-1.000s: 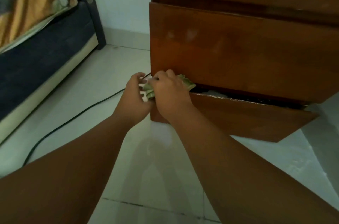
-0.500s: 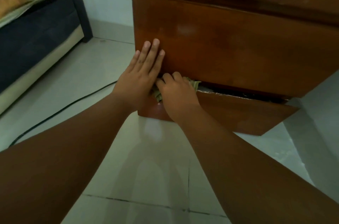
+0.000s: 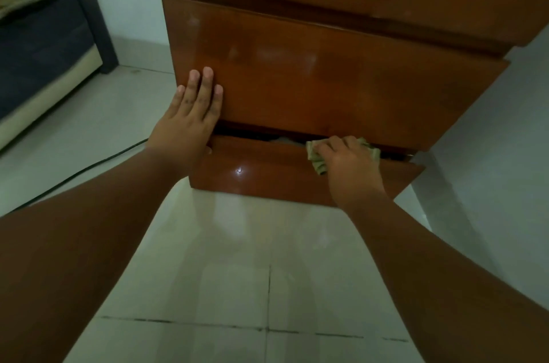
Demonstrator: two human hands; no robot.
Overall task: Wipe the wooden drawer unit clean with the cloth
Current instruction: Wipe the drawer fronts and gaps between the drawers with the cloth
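The wooden drawer unit (image 3: 326, 80) fills the upper middle of the view, glossy reddish brown. Its bottom drawer (image 3: 255, 172) is pulled out a little, leaving a dark gap along its top edge. My left hand (image 3: 190, 119) lies flat with fingers spread on the lower left corner of the middle drawer front. My right hand (image 3: 347, 163) presses a crumpled greenish cloth (image 3: 316, 159) onto the top edge of the bottom drawer, toward its right side. Most of the cloth is hidden under that hand.
Pale floor tiles (image 3: 237, 273) stretch in front of the unit. A black cable (image 3: 89, 165) runs across the floor at the left. A dark bed frame with bedding (image 3: 38, 36) stands at the far left, and a white wall (image 3: 505, 125) sits to the right.
My right hand has slid the cloth rightward along the bottom drawer's top edge. My left hand stayed flat on the middle drawer front. The camera has pulled back and tilted down.
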